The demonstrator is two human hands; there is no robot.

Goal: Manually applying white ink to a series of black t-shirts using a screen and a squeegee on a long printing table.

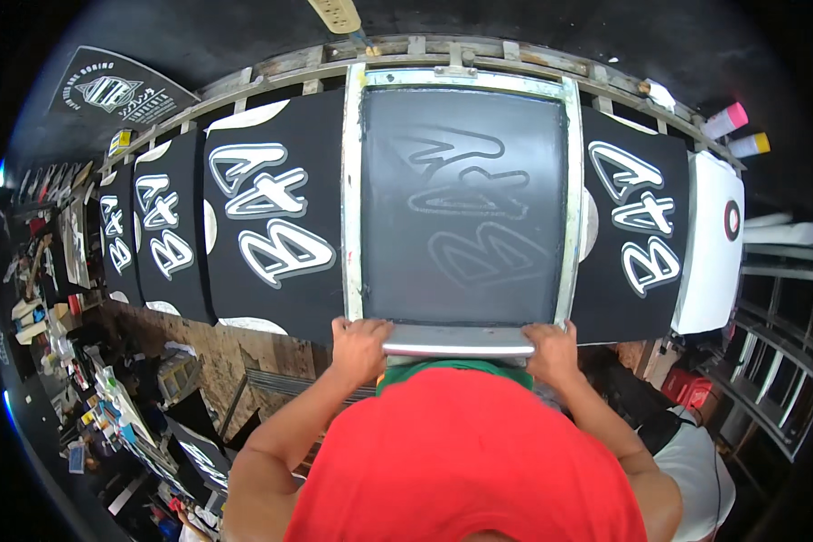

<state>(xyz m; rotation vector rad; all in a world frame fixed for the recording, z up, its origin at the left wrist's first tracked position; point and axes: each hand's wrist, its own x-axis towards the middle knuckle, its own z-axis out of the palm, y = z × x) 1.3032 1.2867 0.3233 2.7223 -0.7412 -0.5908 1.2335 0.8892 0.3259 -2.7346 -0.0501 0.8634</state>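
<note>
A screen-printing frame (353, 194) with pale, worn rails lies over the middle of a row of black fabric panels. Its dark grey mesh (465, 194) carries a faint outline of lettering. My left hand (359, 350) is closed on the frame's near left corner, and my right hand (553, 352) is closed on the near right corner. Between them a silver bar (459, 340) runs along the near side. Whether it is a squeegee or part of the frame, I cannot tell. The fabric beneath the screen is hidden.
Black panels with white-and-grey lettering lie left (275, 212) and right (637, 217) of the frame. A slatted wooden rail (271, 72) borders the table's far side. Pink-capped (725, 119) and yellow-capped (750, 144) containers stand far right. Clutter fills the lower left.
</note>
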